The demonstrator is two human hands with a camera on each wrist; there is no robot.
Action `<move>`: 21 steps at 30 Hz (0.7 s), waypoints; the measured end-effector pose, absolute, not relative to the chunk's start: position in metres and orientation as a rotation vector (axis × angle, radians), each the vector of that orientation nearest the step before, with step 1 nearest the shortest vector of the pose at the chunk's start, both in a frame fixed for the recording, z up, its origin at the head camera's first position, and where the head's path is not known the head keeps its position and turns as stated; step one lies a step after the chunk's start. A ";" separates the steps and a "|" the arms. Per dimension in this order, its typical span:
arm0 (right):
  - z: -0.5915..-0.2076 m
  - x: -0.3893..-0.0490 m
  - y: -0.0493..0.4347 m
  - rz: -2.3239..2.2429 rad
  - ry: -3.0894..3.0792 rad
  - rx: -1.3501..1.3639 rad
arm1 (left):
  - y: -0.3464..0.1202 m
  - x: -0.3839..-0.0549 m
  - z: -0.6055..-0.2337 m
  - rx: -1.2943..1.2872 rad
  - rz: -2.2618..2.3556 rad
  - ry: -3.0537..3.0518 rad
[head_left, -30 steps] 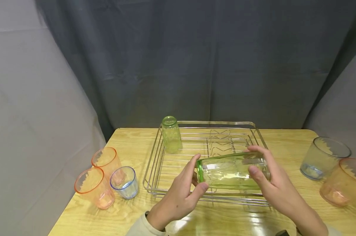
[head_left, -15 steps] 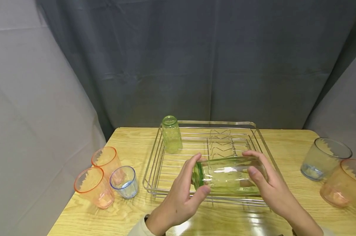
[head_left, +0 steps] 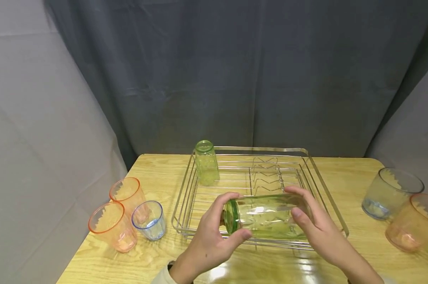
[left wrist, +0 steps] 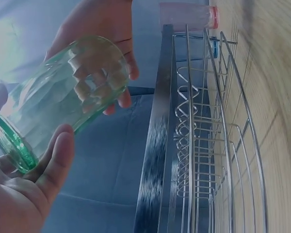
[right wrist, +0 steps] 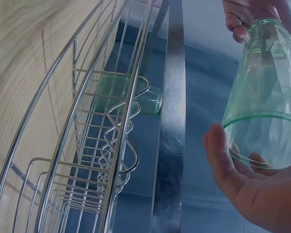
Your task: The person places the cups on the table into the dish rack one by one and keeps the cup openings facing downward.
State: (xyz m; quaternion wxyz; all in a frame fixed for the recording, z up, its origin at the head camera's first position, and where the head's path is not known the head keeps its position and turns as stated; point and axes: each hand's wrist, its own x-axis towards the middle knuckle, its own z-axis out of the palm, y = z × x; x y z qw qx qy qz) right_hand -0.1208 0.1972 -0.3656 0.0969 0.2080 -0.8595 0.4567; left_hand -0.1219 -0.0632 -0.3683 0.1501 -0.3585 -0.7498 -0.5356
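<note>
A green faceted drinking glass [head_left: 267,217] lies sideways between my two hands, over the front of the wire dish rack [head_left: 327,189]. My left hand [head_left: 214,236] grips its thick base end, thumb in front and fingers behind. At the mouth end, my right hand [head_left: 320,228] holds the glass with the thumb on its near side. The right wrist view shows the glass's thin rim [right wrist: 262,115] beside the right fingers. In the rack's back left corner, another green glass [head_left: 207,165] stands upside down.
Two orange-rimmed glasses [head_left: 111,225] and a small blue-rimmed glass [head_left: 150,221] stand upright on the wooden table [head_left: 157,169], left of the rack. On the right are a bluish glass [head_left: 391,193] and an orange glass [head_left: 412,225]. A dark curtain [head_left: 217,79] hangs behind.
The held glass has shifted slightly left and down toward me, and its base has turned more into view. Both hands have moved with it and keep their hold.
</note>
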 end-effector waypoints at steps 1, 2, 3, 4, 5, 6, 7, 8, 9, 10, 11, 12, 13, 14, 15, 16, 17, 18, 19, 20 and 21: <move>-0.365 -0.120 0.197 1.334 -2.557 0.615 | -0.064 -0.121 -0.368 -1.027 -1.531 -2.163; -0.365 -0.119 0.197 1.302 -2.570 0.611 | -0.065 -0.121 -0.367 -1.018 -1.517 -2.176; -0.365 -0.119 0.198 1.280 -2.580 0.606 | -0.065 -0.120 -0.366 -1.007 -1.508 -2.189; -0.365 -0.119 0.200 1.259 -2.590 0.600 | -0.066 -0.120 -0.366 -0.997 -1.487 -2.200; -0.365 -0.119 0.202 1.242 -2.591 0.594 | -0.067 -0.120 -0.365 -0.989 -1.479 -2.207; -0.365 -0.120 0.206 1.220 -2.586 0.586 | -0.068 -0.120 -0.364 -0.981 -1.470 -2.214; -0.365 -0.121 0.209 1.192 -2.578 0.572 | -0.070 -0.120 -0.364 -0.967 -1.459 -2.224; -0.366 -0.122 0.213 1.156 -2.570 0.548 | -0.071 -0.120 -0.363 -0.952 -1.452 -2.230; -0.368 -0.124 0.218 1.128 -2.556 0.523 | -0.073 -0.121 -0.363 -0.939 -1.458 -2.237; -0.369 -0.125 0.222 1.089 -2.545 0.491 | -0.075 -0.121 -0.363 -0.932 -1.466 -2.242; -0.370 -0.126 0.226 1.052 -2.536 0.455 | -0.077 -0.121 -0.362 -0.922 -1.475 -2.248; -0.372 -0.128 0.230 1.008 -2.528 0.419 | -0.079 -0.121 -0.361 -0.909 -1.482 -2.256; -0.374 -0.129 0.234 0.972 -2.518 0.393 | -0.081 -0.121 -0.361 -0.905 -1.490 -2.258; -0.377 -0.131 0.237 0.941 -2.506 0.372 | -0.083 -0.122 -0.360 -0.903 -1.499 -2.258; -0.379 -0.134 0.239 0.920 -2.493 0.358 | -0.085 -0.122 -0.360 -0.901 -1.516 -2.259; -0.381 -0.136 0.242 0.898 -2.485 0.345 | -0.086 -0.123 -0.359 -0.903 -1.529 -2.258; -0.383 -0.139 0.244 0.879 -2.481 0.335 | -0.088 -0.123 -0.359 -0.900 -1.533 -2.258; -0.386 -0.141 0.246 0.862 -2.478 0.326 | -0.089 -0.123 -0.358 -0.897 -1.542 -2.260; -0.389 -0.144 0.248 0.849 -2.480 0.317 | -0.091 -0.123 -0.358 -0.892 -1.545 -2.263; -0.391 -0.146 0.249 0.830 -2.495 0.300 | -0.092 -0.123 -0.358 -0.880 -1.545 -2.271; -0.394 -0.147 0.251 0.814 -2.518 0.281 | -0.093 -0.123 -0.358 -0.875 -1.542 -2.273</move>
